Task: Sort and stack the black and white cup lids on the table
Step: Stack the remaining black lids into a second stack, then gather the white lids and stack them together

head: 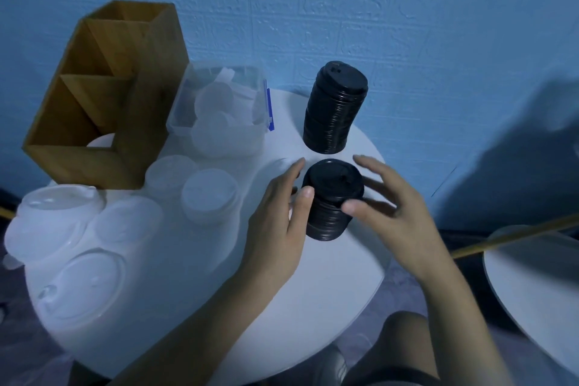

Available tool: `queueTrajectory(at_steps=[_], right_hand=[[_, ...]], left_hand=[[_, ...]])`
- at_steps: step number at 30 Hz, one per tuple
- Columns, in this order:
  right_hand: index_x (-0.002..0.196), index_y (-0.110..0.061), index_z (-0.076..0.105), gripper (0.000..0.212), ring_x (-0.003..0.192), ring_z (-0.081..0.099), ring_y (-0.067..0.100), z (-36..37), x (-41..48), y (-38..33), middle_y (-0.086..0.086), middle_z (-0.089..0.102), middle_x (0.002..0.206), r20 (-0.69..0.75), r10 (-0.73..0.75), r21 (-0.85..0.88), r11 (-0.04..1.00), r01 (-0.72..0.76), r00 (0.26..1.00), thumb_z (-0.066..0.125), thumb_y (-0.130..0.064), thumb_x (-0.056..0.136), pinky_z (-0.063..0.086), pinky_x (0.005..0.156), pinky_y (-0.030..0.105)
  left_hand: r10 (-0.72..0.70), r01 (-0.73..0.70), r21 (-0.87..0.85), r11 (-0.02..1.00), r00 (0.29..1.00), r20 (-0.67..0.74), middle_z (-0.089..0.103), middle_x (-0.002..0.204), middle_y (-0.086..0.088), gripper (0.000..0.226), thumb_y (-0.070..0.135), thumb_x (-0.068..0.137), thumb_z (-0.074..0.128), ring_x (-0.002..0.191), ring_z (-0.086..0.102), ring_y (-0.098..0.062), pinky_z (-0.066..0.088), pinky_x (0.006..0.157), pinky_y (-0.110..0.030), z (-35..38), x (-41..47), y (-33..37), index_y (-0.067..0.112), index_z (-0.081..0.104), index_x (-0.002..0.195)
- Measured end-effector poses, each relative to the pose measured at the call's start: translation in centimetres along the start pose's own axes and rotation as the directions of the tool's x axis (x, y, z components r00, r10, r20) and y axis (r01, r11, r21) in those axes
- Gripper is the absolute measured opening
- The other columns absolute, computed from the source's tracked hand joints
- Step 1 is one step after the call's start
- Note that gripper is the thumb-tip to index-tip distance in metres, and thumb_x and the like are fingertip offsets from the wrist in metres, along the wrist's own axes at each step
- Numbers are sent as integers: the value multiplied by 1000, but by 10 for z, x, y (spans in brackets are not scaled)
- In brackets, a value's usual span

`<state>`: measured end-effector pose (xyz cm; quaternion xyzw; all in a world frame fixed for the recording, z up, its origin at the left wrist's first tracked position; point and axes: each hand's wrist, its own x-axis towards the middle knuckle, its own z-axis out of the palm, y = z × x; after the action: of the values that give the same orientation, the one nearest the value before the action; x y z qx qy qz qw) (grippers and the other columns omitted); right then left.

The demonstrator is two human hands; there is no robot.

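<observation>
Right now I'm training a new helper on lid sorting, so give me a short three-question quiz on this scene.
1. True or false: two stacks of black lids stand on the table.
2. Which black stack is taller: A) the far stack, B) the near stack?
3. What stands at the table's far left corner?

Key:
1. True.
2. A; the left hand and right hand flank the shorter near one.
3. A wooden organizer, beside a clear plastic box holding white lids.

The second table (532, 285) is cut off at the right edge. The left hand (277, 219) hides part of the near black stack (332, 200); the clear lids (91, 279) blur together.
</observation>
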<state>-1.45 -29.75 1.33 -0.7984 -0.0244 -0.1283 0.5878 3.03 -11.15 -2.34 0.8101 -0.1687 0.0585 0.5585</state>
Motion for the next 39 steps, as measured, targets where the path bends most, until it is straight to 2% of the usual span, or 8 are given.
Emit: queueTrajectory(at_steps=[4, 6, 10, 21, 26, 29, 32, 39], right_hand=[[139, -43, 53, 67, 126, 59, 4, 10, -8, 7, -27, 61, 135, -48, 22, 19, 1000, -22, 999, 81, -14, 86, 53, 102, 35], [142, -42, 50, 69, 126, 58, 1, 9, -5, 12, -29, 60, 134, -95, 25, 10, 1000, -24, 995, 79, -13, 87, 53, 100, 31], [144, -41, 45, 72, 128, 56, -2, 3, 6, 20, -25, 58, 139, -156, 54, 31, 998, -50, 986, 81, -17, 87, 51, 97, 22], [145, -35, 50, 58, 126, 58, 0, -9, 39, 26, -29, 61, 133, -126, 14, -127, 991, -30, 992, 75, -31, 93, 48, 106, 29], [162, -29, 17, 92, 133, 52, 5, -9, 25, 30, -30, 46, 147, -146, 149, -196, 965, -177, 978, 74, -39, 91, 46, 111, 37], [163, -24, 18, 88, 141, 47, 21, -8, 1, 31, -6, 40, 161, -123, 207, -479, 844, -241, 971, 65, -52, 93, 39, 114, 39], [158, -15, 32, 75, 148, 36, 24, 5, -25, 36, 3, 35, 164, -30, 133, -740, 663, -112, 991, 55, -55, 99, 33, 115, 33], [140, -14, 58, 56, 140, 49, 34, 47, -55, 42, 13, 54, 150, 141, -86, -849, 502, 165, 986, 38, -51, 103, 33, 118, 47]], left_hand=[[31, -29, 67, 997, 999, -29, 57, 139, 21, 49, 55, 100, 40, 110, 50, 23, 36, 91, -1, 7, 8, 6, 40, 49, 145], [41, -40, 38, 998, 999, -22, 60, 137, 21, 45, 51, 100, 44, 116, 54, 16, 42, 98, -12, 11, 13, 7, 39, 52, 142], [15, -15, -17, 1000, 1000, 15, 63, 133, 19, 50, 57, 94, 47, 122, 59, -2, 50, 104, -39, 20, 26, 8, 42, 50, 141], [-7, 5, 23, 1000, 996, 88, 57, 141, 16, 51, 48, 97, 60, 126, 56, -7, 47, 108, -42, 34, 61, 8, 42, 43, 144], [-12, -3, 147, 989, 995, 102, 51, 149, 9, 57, 44, 100, 59, 131, 54, -13, 48, 107, -41, 23, 48, 3, 33, 39, 152], [89, -107, 303, 947, 993, 72, 57, 143, 7, 46, 35, 102, 59, 121, 61, -15, 50, 102, -35, 3, 23, -4, 21, 52, 145], [203, -229, 480, 847, 973, 107, 65, 132, 4, 35, 31, 101, 56, 116, 65, -20, 56, 93, -39, -18, -4, -10, 16, 67, 130], [132, -246, 747, 618, 969, 210, 71, 122, 3, 32, 33, 87, 76, 110, 69, -20, 59, 82, -34, -65, -56, -22, 20, 73, 117]])
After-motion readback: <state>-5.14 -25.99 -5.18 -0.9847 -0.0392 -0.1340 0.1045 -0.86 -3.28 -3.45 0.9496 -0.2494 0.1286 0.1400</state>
